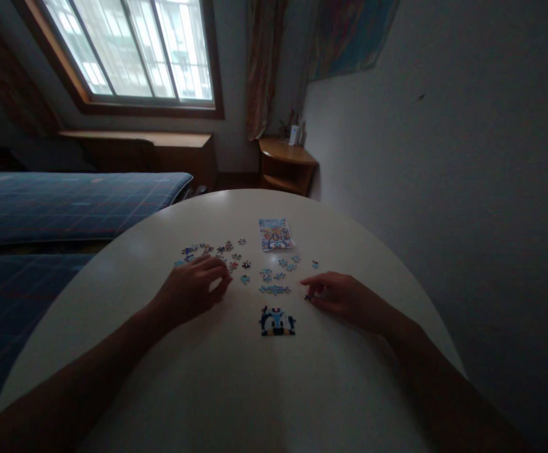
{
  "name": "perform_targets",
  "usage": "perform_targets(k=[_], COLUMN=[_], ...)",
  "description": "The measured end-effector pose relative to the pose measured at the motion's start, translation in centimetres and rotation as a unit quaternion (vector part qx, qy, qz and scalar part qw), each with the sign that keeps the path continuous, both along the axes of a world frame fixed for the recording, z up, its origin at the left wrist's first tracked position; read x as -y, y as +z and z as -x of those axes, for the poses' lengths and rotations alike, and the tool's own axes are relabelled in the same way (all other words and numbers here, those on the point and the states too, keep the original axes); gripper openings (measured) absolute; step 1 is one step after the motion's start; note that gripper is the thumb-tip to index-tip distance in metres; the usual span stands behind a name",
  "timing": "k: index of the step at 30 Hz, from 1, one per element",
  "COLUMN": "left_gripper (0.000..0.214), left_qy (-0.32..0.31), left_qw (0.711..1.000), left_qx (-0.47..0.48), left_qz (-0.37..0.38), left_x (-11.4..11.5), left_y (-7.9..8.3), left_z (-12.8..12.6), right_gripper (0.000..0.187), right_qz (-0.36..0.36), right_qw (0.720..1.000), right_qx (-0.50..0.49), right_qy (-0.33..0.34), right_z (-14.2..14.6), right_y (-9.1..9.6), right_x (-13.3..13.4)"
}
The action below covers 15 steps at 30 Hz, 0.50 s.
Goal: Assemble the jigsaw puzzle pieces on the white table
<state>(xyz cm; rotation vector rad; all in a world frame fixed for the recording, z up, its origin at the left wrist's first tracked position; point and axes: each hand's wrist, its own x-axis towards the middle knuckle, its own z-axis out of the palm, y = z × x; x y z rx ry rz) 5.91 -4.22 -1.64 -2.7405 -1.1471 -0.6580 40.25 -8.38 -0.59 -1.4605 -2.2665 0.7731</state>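
My left hand [197, 284] is over the near edge of a spread of loose jigsaw pieces [221, 250], fingers curved, thumb slightly apart; I see nothing held. My right hand [337, 292] is right of the joined parts, a small dark jigsaw piece [307, 297] at its fingertips. Between the hands lies a joined section of puzzle [277, 322] showing a cartoon face with big eyes. Just beyond it is a joined light-blue strip [275, 289]. Several blue pieces [279, 275] lie farther back, and a single piece [315, 264] sits beyond my right hand.
A printed picture sheet [276, 235] lies behind the pieces on the round white table [198, 390]. Left of the table is a bed with a plaid cover [66, 204]. A wooden corner shelf [287, 151] stands at the back, and a bare wall [443, 163] runs along the right.
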Motion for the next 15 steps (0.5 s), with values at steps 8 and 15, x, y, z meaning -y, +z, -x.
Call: perform_targets(k=[8, 15], left_gripper=[0.025, 0.025], left_qy=[0.185, 0.104], left_qw=[0.979, 0.99], left_qx=[0.037, 0.031], left_qz=[0.082, 0.087], left_x=[-3.4, -2.8], left_y=[-0.2, -2.1], left_z=[4.1, 1.8], right_gripper=[0.035, 0.036], right_qz=[0.006, 0.014], right_qw=[1.0, 1.0], right_qx=[0.0, -0.008], right_qy=[-0.007, -0.005], right_z=[-0.2, -0.5], right_y=[-0.2, -0.6], right_x=[-0.1, -0.3])
